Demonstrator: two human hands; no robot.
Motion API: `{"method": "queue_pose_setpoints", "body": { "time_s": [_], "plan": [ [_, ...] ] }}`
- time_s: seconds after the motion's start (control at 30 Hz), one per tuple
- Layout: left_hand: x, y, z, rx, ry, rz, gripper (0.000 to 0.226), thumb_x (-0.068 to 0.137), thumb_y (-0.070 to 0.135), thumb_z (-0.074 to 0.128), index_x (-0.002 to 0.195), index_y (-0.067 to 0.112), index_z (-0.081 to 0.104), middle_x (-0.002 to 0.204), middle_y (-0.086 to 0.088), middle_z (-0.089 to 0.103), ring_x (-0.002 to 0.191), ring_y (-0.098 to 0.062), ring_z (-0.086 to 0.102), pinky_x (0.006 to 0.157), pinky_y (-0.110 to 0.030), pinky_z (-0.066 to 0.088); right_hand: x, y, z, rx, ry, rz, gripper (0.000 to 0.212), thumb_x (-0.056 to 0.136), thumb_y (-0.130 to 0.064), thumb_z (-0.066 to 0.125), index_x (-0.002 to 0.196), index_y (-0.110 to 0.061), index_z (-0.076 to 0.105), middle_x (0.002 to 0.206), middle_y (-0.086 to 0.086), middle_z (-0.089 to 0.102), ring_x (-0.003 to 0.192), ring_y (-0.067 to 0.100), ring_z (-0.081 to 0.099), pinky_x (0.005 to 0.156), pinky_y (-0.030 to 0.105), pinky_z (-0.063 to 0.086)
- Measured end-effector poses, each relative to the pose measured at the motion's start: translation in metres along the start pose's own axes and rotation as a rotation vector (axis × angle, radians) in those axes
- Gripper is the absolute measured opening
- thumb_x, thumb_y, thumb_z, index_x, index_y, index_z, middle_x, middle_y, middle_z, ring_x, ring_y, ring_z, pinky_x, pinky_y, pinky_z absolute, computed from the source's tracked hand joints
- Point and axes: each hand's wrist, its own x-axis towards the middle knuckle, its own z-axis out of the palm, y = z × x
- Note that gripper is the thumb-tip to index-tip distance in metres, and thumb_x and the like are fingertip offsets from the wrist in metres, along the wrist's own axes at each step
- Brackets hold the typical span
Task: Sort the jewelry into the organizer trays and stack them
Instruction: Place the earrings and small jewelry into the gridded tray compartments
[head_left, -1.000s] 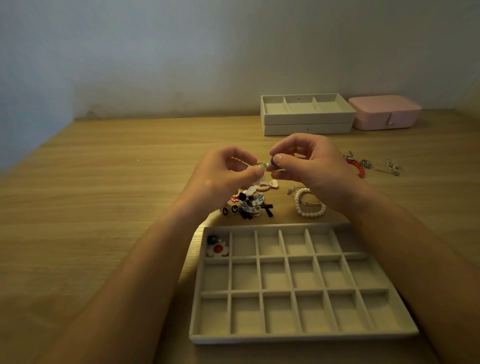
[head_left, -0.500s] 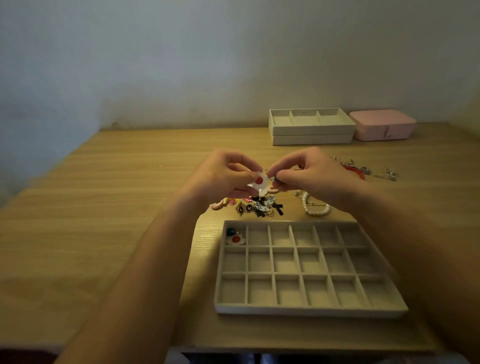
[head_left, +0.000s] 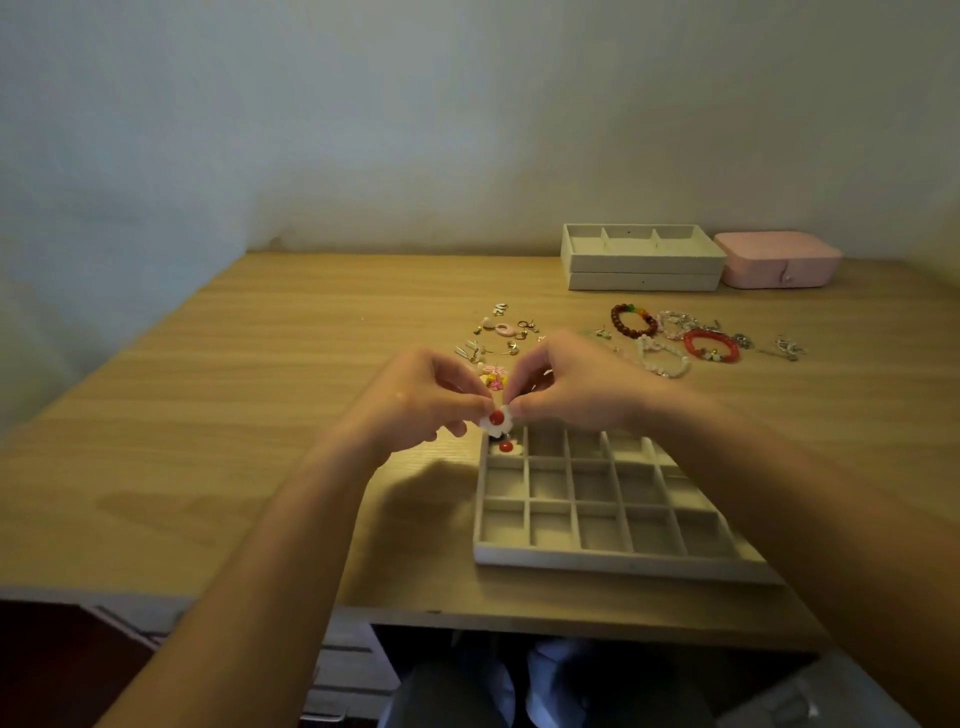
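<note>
wooden desk (head_left: 260, 415): left hand (head_left: 415, 402) and right hand (head_left: 571, 387) pinch white red-centred flower earring (head_left: 497, 420); lower it squarely into grey felt compartment tray (head_left: 597, 558), beside its twin.

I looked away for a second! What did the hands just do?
The left hand and right hand brought the white flower they pinch from over the pile to the far-left compartment of the grid tray, above the matching flower. Stacked trays and pink box stayed put.

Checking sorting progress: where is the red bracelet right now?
Head view: the red bracelet lies on the table, right side, beside the white bead bracelet.
</note>
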Motion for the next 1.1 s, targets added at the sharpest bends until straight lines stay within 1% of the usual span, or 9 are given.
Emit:
{"method": "queue_pose_setpoints", "body": {
  "time_s": [0.07, 0.13, 0.3, 0.4, 0.5, 0.67, 0.8, 0.97, 1.1],
  "plan": [
    [0.0, -0.006, 0.005, 0.017, 0.001, 0.006, 0.013, 0.078, 0.013, 0.081, 0.069, 0.02, 0.077, 0.071, -0.006, 0.074, 0.059, -0.01, 0.055, 0.048, -0.02, 0.037, 0.001, -0.001, 0.006, -0.097, -0.016, 0.004, 0.007, 0.089, -0.022, 0.076, 0.084, -0.026, 0.079, 0.08, -0.01, 0.071, 0.074, 0.003, 0.061, 0.059, 0.012, 0.042],
    [0.002, -0.011, 0.011, 0.006, 0.011, 0.027, 0.006, 0.071, 0.02, 0.082, 0.067, 0.022, 0.079, 0.072, -0.005, 0.074, 0.064, -0.011, 0.057, 0.06, -0.026, 0.042, 0.002, -0.001, 0.007, -0.154, -0.02, 0.001, 0.009, 0.089, -0.019, 0.074, 0.084, -0.025, 0.08, 0.079, -0.01, 0.071, 0.071, 0.002, 0.059, 0.051, 0.008, 0.037],
    [0.006, -0.016, 0.02, 0.05, 0.075, 0.042, 0.015, 0.075, 0.018, 0.083, 0.064, 0.028, 0.079, 0.071, 0.004, 0.073, 0.074, -0.008, 0.061, 0.079, -0.033, 0.049, 0.004, 0.002, 0.004, -0.219, -0.046, 0.012, 0.011, 0.088, -0.017, 0.072, 0.085, -0.023, 0.081, 0.079, -0.011, 0.071, 0.075, 0.004, 0.06, 0.059, 0.017, 0.044],
    [0.006, -0.014, 0.023, 0.129, 0.086, 0.025, 0.01, 0.074, 0.021, 0.084, 0.067, 0.027, 0.079, 0.071, 0.004, 0.075, 0.075, -0.008, 0.063, 0.074, -0.03, 0.049, 0.004, 0.003, 0.004, -0.213, -0.06, 0.012, 0.011, 0.086, -0.017, 0.073, 0.085, -0.024, 0.081, 0.081, -0.01, 0.071, 0.077, 0.006, 0.062, 0.062, 0.02, 0.049],
    [0.006, -0.011, 0.024, 0.328, 0.116, 0.016, 0.002, 0.077, 0.028, 0.081, 0.075, 0.028, 0.08, 0.073, 0.007, 0.072, 0.074, -0.01, 0.065, 0.066, -0.026, 0.049, 0.003, 0.003, 0.008, -0.228, -0.06, -0.012, 0.013, 0.087, -0.015, 0.072, 0.085, -0.024, 0.081, 0.082, -0.011, 0.071, 0.077, 0.004, 0.061, 0.06, 0.015, 0.044],
    [0.0, 0.001, 0.021, 0.686, 0.132, 0.136, 0.01, 0.081, 0.042, 0.076, 0.091, 0.04, 0.078, 0.101, 0.01, 0.064, 0.096, -0.015, 0.06, 0.071, -0.03, 0.046, 0.001, 0.003, 0.01, -0.176, 0.001, -0.013, 0.017, 0.086, -0.014, 0.079, 0.096, -0.028, 0.077, 0.086, -0.013, 0.07, 0.079, -0.001, 0.062, 0.061, 0.014, 0.041],
    [-0.006, 0.005, 0.018, 0.93, 0.058, 0.266, 0.019, 0.094, 0.044, 0.061, 0.105, 0.043, 0.076, 0.113, 0.008, 0.057, 0.112, -0.017, 0.049, 0.084, -0.034, 0.049, -0.001, 0.003, 0.006, -0.118, -0.009, 0.031, 0.03, 0.085, -0.01, 0.079, 0.111, -0.022, 0.074, 0.094, -0.01, 0.074, 0.086, 0.002, 0.068, 0.075, 0.021, 0.057],
    [-0.009, 0.005, 0.016, 1.008, 0.009, 0.326, 0.025, 0.098, 0.042, 0.054, 0.111, 0.042, 0.075, 0.111, 0.007, 0.057, 0.108, -0.019, 0.049, 0.084, -0.04, 0.051, -0.004, 0.002, 0.002, -0.095, 0.007, 0.038, 0.025, 0.085, -0.004, 0.073, 0.104, -0.021, 0.078, 0.092, -0.008, 0.077, 0.085, 0.003, 0.072, 0.081, 0.025, 0.061],
    [-0.005, 0.001, 0.011, 0.867, -0.005, 0.293, 0.023, 0.096, 0.035, 0.058, 0.108, 0.042, 0.076, 0.112, 0.008, 0.058, 0.108, -0.014, 0.053, 0.086, -0.034, 0.046, -0.004, 0.003, 0.008, -0.042, 0.009, 0.037, 0.022, 0.086, -0.005, 0.077, 0.101, -0.021, 0.079, 0.092, -0.009, 0.077, 0.084, 0.001, 0.072, 0.08, 0.023, 0.059]
  ]
}}
